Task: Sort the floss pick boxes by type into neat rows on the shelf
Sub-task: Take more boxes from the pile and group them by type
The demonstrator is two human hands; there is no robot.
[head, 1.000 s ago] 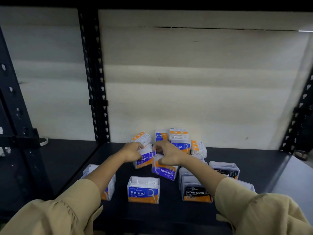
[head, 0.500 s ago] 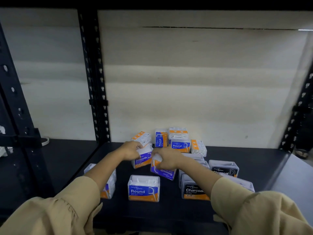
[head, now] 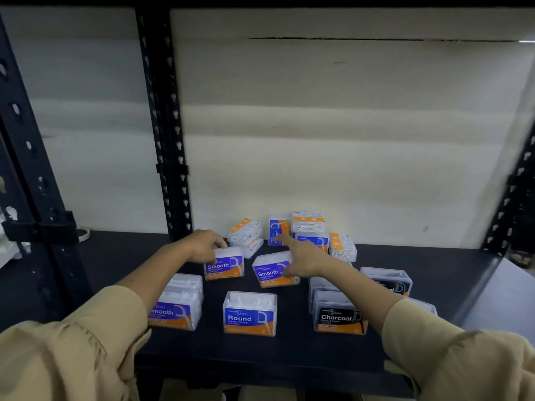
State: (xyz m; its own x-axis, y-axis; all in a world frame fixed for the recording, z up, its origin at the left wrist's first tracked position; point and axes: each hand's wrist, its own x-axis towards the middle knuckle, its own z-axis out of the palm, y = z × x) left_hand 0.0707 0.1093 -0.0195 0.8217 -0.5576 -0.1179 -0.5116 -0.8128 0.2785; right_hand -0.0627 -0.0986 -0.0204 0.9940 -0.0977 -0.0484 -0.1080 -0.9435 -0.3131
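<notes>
Dark shelf [head: 451, 287]: unsorted pile of floss pick boxes [head: 307, 225] at back centre. Front edge: Round box [head: 249, 314], Charcoal box [head: 337, 315], both upright. Left hand [head: 206, 246] curls its fingers over the upright Smooth box [head: 225, 265] mid-shelf. Right hand [head: 302, 261], fingers spread straight, rests on the tilted Smooth box [head: 270, 272] beside it.

Rear Charcoal box [head: 389, 280] partly behind forearm [head: 357, 287]

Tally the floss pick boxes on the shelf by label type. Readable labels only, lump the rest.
Smooth boxes: 3
Round box: 1
Charcoal boxes: 2
Unreadable-label boxes: at least 7
Total: at least 13
</notes>
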